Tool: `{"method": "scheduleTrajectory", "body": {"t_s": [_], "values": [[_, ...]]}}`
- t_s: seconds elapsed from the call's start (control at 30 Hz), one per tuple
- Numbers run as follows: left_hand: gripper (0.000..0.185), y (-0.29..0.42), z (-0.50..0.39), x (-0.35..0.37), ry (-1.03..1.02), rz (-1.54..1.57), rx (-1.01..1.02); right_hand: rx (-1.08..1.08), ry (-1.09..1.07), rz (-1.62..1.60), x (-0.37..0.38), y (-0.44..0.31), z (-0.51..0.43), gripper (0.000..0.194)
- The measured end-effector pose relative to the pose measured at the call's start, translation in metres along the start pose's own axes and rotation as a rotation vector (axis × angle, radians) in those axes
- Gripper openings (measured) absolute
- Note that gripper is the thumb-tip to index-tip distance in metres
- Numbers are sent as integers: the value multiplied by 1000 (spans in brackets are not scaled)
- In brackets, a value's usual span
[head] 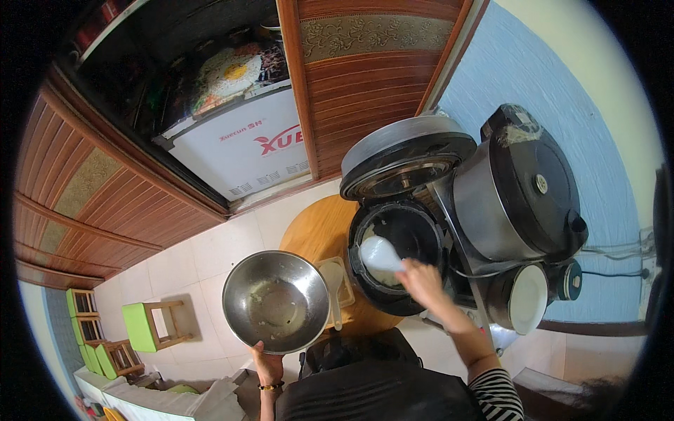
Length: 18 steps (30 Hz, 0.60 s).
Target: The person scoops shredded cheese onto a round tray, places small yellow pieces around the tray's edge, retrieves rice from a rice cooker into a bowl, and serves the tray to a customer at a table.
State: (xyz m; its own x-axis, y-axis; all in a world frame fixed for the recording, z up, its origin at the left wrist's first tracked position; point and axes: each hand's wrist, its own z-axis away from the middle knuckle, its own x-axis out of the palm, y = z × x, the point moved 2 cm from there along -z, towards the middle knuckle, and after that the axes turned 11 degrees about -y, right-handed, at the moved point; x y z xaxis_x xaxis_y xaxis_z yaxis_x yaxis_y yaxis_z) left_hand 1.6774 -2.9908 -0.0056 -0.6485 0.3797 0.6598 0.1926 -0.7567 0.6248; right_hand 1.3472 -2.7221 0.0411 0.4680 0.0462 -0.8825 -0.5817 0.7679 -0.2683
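My left hand (268, 363) grips the near rim of a stainless steel bowl (276, 301), which has wet bits of food residue inside. In my right hand (421, 284) is a white plastic rice paddle (380, 253), held by its handle over the open rice cooker (358, 284). Some pale rice lies along the left and lower side of the dark inner pot (416, 229). The cooker's lid (408, 158) stands raised behind the pot. Between bowl and cooker, a second pale paddle (333, 289) rests on a clear plastic container (345, 292).
The cooker stands on a round wooden table (316, 221). At the right are a large lidded steel pot (489, 194) and a smaller pot topped by a white plate (528, 300). A green-topped stool (139, 326) is on the floor at left. Behind are wooden sliding doors (368, 100) and a white freezer (237, 152).
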Motion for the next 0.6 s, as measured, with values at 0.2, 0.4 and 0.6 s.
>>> {"method": "scheduleTrajectory", "body": {"t_s": [0.2,0.4,0.6], "values": [[68,-14,3,21,18,-39,16,-11,-275,340,19,78,-107,19],[70,-18,10,28,10,-5,-28,-518,-245,478,33,49,-96,36],[66,-19,10,17,41,-169,49,-369,-115,556,11,68,-75,23]]}}
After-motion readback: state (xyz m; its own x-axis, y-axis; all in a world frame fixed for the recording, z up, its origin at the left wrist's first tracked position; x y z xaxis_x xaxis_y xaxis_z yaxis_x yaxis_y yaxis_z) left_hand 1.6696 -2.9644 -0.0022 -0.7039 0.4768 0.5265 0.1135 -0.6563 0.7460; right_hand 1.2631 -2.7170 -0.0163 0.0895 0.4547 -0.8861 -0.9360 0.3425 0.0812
